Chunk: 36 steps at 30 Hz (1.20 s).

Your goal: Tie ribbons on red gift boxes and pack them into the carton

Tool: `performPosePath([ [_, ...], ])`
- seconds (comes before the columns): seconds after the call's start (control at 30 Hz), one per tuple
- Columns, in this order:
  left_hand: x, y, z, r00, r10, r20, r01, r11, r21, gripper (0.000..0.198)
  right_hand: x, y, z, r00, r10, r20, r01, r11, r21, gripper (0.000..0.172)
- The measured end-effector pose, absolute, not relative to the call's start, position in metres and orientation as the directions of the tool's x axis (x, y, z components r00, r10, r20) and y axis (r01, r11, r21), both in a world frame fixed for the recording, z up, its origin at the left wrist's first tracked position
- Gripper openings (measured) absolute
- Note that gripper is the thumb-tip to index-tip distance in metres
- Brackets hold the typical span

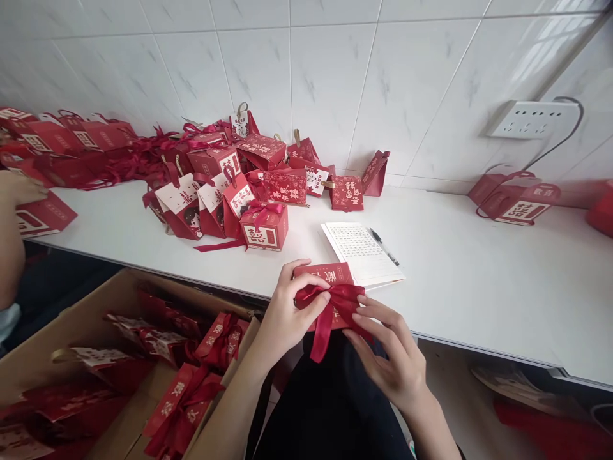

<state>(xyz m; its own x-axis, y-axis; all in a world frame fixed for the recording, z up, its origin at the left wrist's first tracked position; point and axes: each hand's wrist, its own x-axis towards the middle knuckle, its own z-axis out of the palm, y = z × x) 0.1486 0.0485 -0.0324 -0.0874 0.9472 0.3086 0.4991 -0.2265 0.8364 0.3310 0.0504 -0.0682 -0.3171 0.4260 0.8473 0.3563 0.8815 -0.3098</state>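
At the front edge of the table is a red gift box (330,271) with pale characters on it. A dark red ribbon bow (342,294) lies across its top, one tail hanging down the near side. My left hand (299,303) pinches the bow's left loop between thumb and forefinger, the other fingers along the box's left side. My right hand (390,342) has its fingers curved at the bow's right loop and the box's right side, steadying the box. What lies under my right fingertips is partly hidden.
An open notebook (357,252) with a black pen (384,247) lies just behind the box. Finished-looking red boxes (265,227) crowd the table's left and back. A cardboard carton (119,281) of boxes stands lower left. Another person's arm (14,204) is far left.
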Motion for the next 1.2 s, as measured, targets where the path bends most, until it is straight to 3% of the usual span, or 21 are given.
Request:
performPosePath([
  [0.2,0.151,0.05,-0.031,-0.105,0.95,0.294,0.481,-0.21,0.851,0.007,0.341,0.051,-0.065,-0.416,0.458,0.785,0.395,0.869,-0.298,0.037],
  [0.77,0.155,0.053,-0.03,-0.171,0.953,0.25,0.44,-0.153,0.885,0.006,0.344,0.051,-0.072,-0.308,0.391,0.867,0.34,0.897,-0.284,0.041],
  [1.2,0.155,0.055,-0.03,-0.169,0.965,0.198,0.392,-0.118,0.912,0.005,0.351,0.045,-0.068,-0.365,0.316,0.876,0.337,0.922,-0.192,0.044],
])
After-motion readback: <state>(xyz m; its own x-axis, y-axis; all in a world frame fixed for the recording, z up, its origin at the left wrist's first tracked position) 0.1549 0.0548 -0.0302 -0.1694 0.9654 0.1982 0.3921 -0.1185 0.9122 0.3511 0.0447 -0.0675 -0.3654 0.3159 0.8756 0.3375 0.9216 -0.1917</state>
